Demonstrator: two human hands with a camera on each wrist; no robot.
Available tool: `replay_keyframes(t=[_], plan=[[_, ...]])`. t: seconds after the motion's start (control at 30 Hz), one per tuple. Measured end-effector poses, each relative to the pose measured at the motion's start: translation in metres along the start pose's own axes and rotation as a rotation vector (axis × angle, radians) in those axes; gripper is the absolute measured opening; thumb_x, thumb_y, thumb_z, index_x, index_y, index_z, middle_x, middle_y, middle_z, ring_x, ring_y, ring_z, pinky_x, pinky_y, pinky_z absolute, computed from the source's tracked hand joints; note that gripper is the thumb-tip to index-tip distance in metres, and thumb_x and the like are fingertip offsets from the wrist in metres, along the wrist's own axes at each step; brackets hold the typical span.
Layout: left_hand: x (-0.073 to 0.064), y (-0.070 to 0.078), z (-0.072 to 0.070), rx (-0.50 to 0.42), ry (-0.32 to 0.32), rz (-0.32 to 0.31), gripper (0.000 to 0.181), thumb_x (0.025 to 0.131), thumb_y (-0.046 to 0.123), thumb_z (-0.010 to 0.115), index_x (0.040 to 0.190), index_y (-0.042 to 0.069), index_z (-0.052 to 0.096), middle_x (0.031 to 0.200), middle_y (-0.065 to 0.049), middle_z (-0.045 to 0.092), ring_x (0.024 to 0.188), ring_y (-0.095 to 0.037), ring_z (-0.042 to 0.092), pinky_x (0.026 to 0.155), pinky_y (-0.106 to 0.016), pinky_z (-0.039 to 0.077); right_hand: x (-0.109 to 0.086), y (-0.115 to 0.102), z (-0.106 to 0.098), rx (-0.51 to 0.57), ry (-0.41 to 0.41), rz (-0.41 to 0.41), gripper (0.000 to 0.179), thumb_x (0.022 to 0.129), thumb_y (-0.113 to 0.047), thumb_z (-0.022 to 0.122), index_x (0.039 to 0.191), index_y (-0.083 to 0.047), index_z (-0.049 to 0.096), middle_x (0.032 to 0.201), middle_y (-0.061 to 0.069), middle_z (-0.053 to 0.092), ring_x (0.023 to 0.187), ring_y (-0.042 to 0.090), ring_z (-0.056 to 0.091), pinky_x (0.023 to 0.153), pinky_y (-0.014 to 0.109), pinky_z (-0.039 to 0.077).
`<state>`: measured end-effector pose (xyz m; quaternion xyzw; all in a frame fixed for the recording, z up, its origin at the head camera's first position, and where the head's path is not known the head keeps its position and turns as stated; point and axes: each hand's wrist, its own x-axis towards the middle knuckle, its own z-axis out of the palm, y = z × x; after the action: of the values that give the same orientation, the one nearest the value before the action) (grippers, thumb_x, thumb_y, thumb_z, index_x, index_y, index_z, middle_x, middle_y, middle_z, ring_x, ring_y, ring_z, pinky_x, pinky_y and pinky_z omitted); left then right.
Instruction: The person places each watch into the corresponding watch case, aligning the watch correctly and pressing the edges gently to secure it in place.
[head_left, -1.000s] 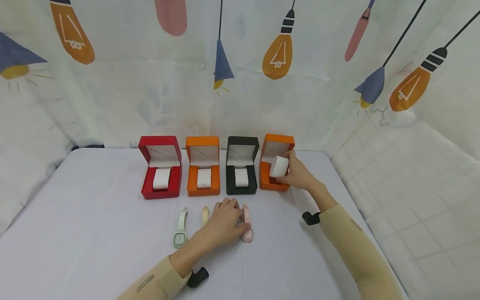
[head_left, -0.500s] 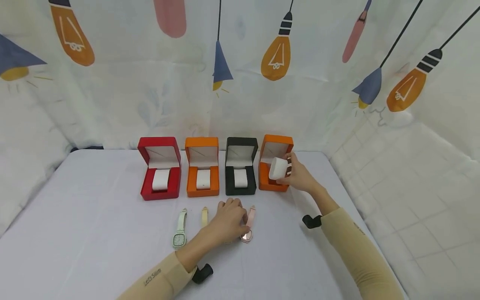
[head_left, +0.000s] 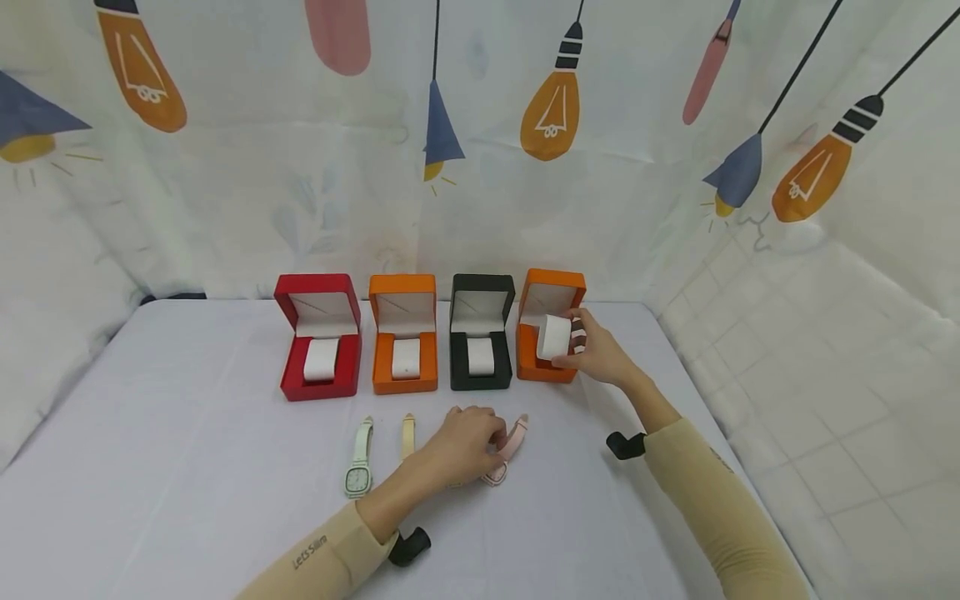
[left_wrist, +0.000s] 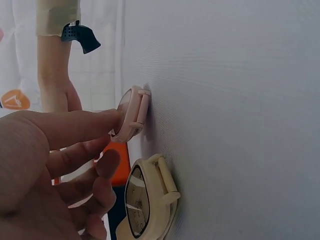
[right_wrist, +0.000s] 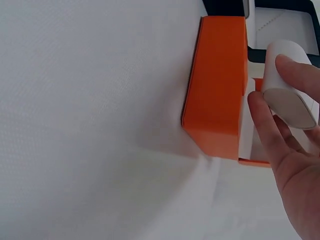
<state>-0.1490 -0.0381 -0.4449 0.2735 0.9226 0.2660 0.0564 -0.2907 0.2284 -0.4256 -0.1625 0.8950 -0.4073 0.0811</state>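
Swung rightward since the earlier frame, the pink watch (left_wrist: 134, 116) is pinched between thumb and fingers of the left hand (head_left: 463, 446) and could slip if held too shallowly, while the white cushion (head_left: 553, 337) is clasped by the right hand (head_left: 604, 354).

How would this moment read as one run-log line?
left grip: touching pink watch | right grip: holding white cushion over rightmost orange box | mint watch: lying on table

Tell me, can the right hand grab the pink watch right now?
Probably not: the right hand is gripping a white watch cushion, so it looks busy, and the left hand is in the way, touching the pink watch.
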Motion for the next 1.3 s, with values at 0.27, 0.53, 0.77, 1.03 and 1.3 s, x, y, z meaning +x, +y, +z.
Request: replay_keyframes(t=[0.27, 0.53, 0.77, 1.03, 1.3], plan=[[0.0015, -0.0013, 0.0010, -0.137, -0.052, 0.022, 0.019, 0.089, 0.009, 0.078, 0.079, 0.018, 0.064, 0.068, 0.010, 0.054, 0.064, -0.006, 0.049, 0.056, -0.023, 0.042, -0.0004, 0.0041, 0.0001, 0.019, 0.001, -0.014, 0.079, 0.086, -0.013, 0.084, 0.149, -0.011, 0.035, 0.134, 0.017, 0.051, 0.116, 0.034, 0.057, 0.097, 0.048, 0.054], [0.0034, 0.0000, 0.0010, -0.173, -0.047, 0.067, 0.016, 0.085, 0.003, 0.076, 0.081, 0.016, 0.068, 0.070, 0.010, 0.056, 0.066, -0.007, 0.050, 0.056, -0.022, 0.045, 0.0008, 0.0048, -0.0019, 0.023, 0.001, -0.023, 0.080, 0.086, -0.014, 0.084, 0.149, -0.012, 0.035, 0.136, 0.016, 0.049, 0.114, 0.033, 0.057, 0.097, 0.047, 0.054], [0.0038, -0.0005, 0.0020, -0.177, -0.081, 0.045, 0.019, 0.087, 0.004, 0.075, 0.080, 0.018, 0.064, 0.070, 0.010, 0.055, 0.065, -0.007, 0.050, 0.055, -0.021, 0.043, 0.0007, 0.0039, -0.0008, 0.029, 0.002, -0.024, 0.079, 0.086, -0.013, 0.084, 0.149, -0.012, 0.036, 0.135, 0.016, 0.050, 0.112, 0.032, 0.058, 0.096, 0.046, 0.054], [0.0020, 0.0020, 0.0004, -0.211, -0.031, 0.088, 0.022, 0.084, -0.003, 0.072, 0.080, 0.017, 0.062, 0.072, 0.009, 0.055, 0.067, -0.008, 0.050, 0.059, -0.022, 0.045, -0.0005, 0.0044, 0.0009, 0.026, 0.005, -0.016, 0.080, 0.086, -0.015, 0.085, 0.150, -0.012, 0.037, 0.136, 0.018, 0.050, 0.114, 0.034, 0.058, 0.096, 0.046, 0.054], [0.0001, 0.0002, -0.0006, -0.253, -0.011, 0.092, 0.020, 0.087, -0.001, 0.071, 0.083, 0.016, 0.063, 0.068, 0.009, 0.052, 0.063, -0.005, 0.047, 0.055, -0.020, 0.039, 0.0013, 0.0044, 0.0036, 0.045, 0.001, -0.011, 0.080, 0.086, -0.014, 0.085, 0.150, -0.013, 0.038, 0.136, 0.017, 0.050, 0.114, 0.033, 0.058, 0.096, 0.046, 0.054]])
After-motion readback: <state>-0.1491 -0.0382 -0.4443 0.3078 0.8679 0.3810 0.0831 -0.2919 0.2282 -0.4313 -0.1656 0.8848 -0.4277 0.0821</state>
